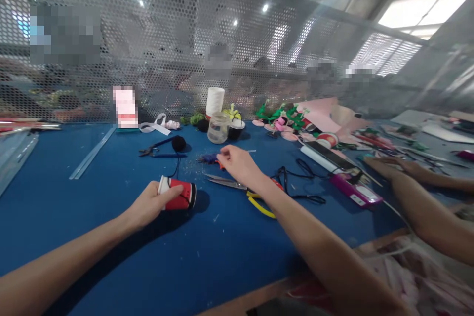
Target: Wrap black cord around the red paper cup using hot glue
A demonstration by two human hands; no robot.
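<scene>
While the left hand [148,202] curls around a red-and-white cup [187,197], its thumb on the red wall, the right hand [239,164] has its fingertips drawn together at what seems a blue glue gun [210,158]; whether they pinch it, I cannot tell. The cup is tilted sideways, left of the middle of the desk [222,256]. I think a light, steady hold is best, so that the wall does not bend and the black strand [177,167] remains slack. Yellow-handled scissors [225,181], partly hidden behind the right forearm, ask for care, as does the tangled black cord [311,198]. Nearer the far edge are pliers [157,147], a yarn ball [178,143] and a clear jar [218,129].
</scene>
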